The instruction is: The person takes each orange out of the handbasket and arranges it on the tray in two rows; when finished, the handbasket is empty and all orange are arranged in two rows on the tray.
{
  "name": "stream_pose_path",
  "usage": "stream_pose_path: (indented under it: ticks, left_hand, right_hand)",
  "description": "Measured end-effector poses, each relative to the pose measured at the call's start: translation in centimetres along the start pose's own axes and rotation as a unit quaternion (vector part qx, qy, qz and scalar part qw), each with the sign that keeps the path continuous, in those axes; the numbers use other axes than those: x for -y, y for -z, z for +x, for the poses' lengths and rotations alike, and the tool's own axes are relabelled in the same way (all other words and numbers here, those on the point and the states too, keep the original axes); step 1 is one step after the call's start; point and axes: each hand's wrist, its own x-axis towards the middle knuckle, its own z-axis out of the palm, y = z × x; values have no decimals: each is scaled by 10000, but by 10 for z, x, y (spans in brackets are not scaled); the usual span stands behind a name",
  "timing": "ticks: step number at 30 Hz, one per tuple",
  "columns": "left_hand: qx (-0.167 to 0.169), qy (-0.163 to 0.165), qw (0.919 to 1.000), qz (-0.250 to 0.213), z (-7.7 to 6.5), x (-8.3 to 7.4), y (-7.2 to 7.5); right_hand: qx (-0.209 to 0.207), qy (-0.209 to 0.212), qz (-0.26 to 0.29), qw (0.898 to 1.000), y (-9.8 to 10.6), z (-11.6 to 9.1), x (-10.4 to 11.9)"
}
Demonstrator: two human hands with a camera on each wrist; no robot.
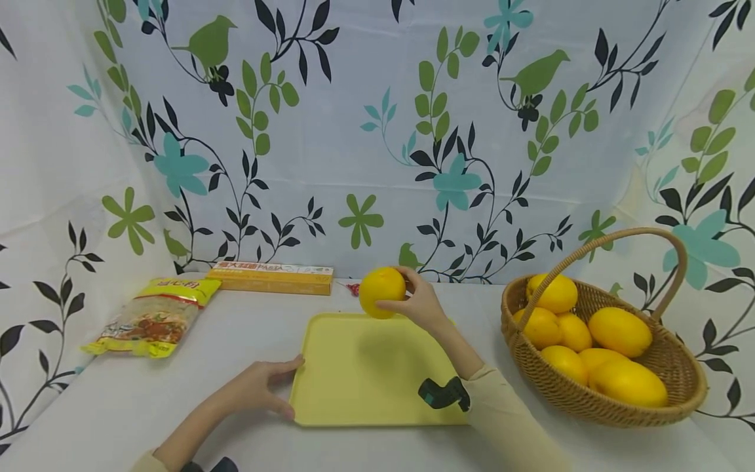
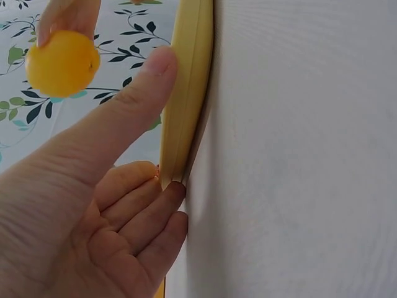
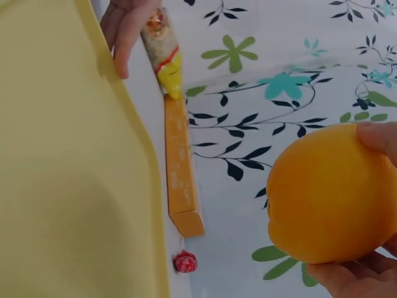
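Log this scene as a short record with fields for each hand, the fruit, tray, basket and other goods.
Left hand: touches the left edge of the tray
Right hand: grips an orange
Orange position: raised, not touching the tray
Tray colour: yellow
Basket: wicker, at right, holding yellow fruit
Other goods: food packet at left; long box behind; small red item, unidentifiable

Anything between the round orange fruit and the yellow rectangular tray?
Nothing visible. The right hand holds the round orange fruit aloft, with open air between it and the yellow rectangular tray. The left hand touches only the tray's left edge.
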Motion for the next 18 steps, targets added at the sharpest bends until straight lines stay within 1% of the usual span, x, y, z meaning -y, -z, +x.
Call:
stream_pose_path:
  ticks: [3,9,12,14,18]
  left_hand:
    - [8,41,10000,42,0,0,0]
    - [-23,76,9998,-169,-1,2,0]
    - [-33,93,9995,-308,-1,2,1]
    - [-48,161,9994,-301,0,2,2]
    - [-45,163,9994,-292,0,2,1]
  right_hand:
    - [-18,197,-76,9998,-14,12,-18]
    - [2,281,-268,9992,-39,26,-27]
    - [-32,96,-372,9993,-50,33,-33]
    - [-69,-107,-396,9991,-58,37,-37]
    - [-188,-406,-318,9985,-70,42,-40]
